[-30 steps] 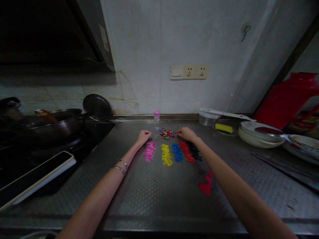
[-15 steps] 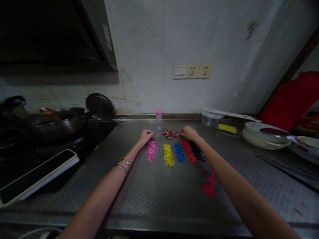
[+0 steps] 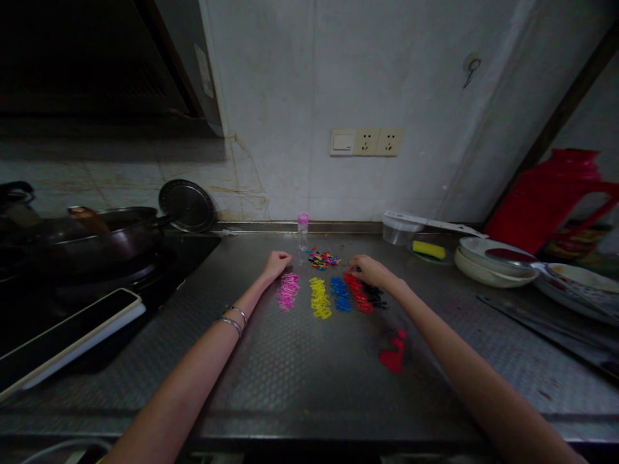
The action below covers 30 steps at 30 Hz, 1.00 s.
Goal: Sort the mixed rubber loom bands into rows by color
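My left hand (image 3: 277,264) rests on the counter with its fingertips pressed together, above the row of small pink loop-like pieces (image 3: 288,291). Whether anything is in that pinch is hidden. My right hand (image 3: 371,269) has curled fingers over the far end of the red row (image 3: 359,295) and beside the black row (image 3: 375,296). What it pinches, if anything, is too small to tell. Yellow pieces (image 3: 320,298) and blue pieces (image 3: 341,295) lie in rows between. Behind them sits a mixed-colour pile (image 3: 323,260) of the same kind of pieces.
A clear container with a pink lid (image 3: 302,233) stands behind the pile. To the right are a plastic tub (image 3: 400,232), a yellow sponge (image 3: 429,250), stacked bowls (image 3: 493,269) and a red jug (image 3: 541,200). Leftward are a phone (image 3: 72,341) and a pan (image 3: 97,238).
My right hand has moved from the edge of the mixed pile toward me, to the top of the red row. My left hand stays near the pink row. The camera view has shifted slightly.
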### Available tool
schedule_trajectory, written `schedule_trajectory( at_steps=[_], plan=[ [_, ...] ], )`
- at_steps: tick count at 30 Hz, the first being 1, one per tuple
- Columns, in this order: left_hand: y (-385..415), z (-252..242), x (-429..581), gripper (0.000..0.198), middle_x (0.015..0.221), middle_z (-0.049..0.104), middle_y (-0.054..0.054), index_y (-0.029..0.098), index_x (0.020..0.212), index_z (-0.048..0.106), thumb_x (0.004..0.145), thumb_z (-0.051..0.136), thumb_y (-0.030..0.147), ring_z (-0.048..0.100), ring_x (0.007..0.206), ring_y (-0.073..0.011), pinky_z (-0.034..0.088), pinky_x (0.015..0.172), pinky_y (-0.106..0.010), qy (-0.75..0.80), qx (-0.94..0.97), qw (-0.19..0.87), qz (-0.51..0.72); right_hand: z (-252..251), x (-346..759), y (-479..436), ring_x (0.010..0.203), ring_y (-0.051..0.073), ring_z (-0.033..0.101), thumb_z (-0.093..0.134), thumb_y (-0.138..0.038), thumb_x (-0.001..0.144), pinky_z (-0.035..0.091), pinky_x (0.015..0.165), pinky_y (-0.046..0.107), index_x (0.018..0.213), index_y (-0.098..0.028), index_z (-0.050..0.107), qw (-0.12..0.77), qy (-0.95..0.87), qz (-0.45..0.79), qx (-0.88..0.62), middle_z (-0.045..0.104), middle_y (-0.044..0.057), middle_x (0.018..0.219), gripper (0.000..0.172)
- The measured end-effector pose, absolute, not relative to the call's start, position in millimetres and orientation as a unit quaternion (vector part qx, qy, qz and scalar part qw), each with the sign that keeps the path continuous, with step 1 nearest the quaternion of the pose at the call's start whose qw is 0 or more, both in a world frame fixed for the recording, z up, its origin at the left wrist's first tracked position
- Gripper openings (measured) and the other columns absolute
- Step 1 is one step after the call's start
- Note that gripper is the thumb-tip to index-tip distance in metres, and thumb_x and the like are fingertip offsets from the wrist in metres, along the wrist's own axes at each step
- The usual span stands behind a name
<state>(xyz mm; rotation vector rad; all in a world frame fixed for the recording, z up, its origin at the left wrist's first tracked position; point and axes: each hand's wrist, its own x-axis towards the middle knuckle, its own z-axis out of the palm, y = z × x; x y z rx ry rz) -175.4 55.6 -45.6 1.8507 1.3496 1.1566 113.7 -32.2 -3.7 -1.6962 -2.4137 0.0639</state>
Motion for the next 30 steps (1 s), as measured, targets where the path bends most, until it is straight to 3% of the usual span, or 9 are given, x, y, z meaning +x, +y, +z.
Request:
schedule_trajectory(
  at_steps=[7, 17, 30],
  plan=[
    [56, -47, -176, 0.027, 0.064, 0.065, -0.004, 0.009, 0.069, 0.069, 0.066, 0.051, 0.028, 0.054, 0.059, -0.013, 0.037, 0.055, -0.022, 0.498, 0.704, 0.275, 0.425, -11, 122, -31, 0.099, 0.017, 0.055, 0.051, -0.02, 0.077, 0.038, 0.088, 0.023, 0.089, -0.019, 0.069, 0.124, -0.817, 0.031, -0.562, 0.064, 0.007, 0.102, 0.021],
    [60, -41, -172, 0.019, 0.059, 0.064, -0.002, 0.011, 0.065, 0.069, 0.061, 0.054, 0.021, 0.053, 0.056, -0.0121, 0.038, 0.055, -0.021, 0.498, 0.729, 0.277, 0.379, -6, 132, -44, 0.09, 0.017, 0.057, 0.047, -0.022, 0.081, 0.04, 0.084, 0.025, 0.092, -0.016, 0.068, 0.212, -0.803, -0.007, -0.556, 0.065, 0.008, 0.094, 0.024],
    [49, -27, -134, 0.019, 0.063, 0.064, -0.001, 0.016, 0.072, 0.071, 0.061, 0.057, 0.022, 0.052, 0.055, -0.0115, 0.037, 0.054, -0.021, 0.43, 0.836, 0.199, 0.278, -7, 132, -47, 0.094, 0.017, 0.055, 0.046, -0.023, 0.082, 0.039, 0.085, 0.025, 0.094, -0.017, 0.067, 0.197, -0.797, -0.004, -0.57, 0.063, 0.008, 0.096, 0.025]
  ],
)
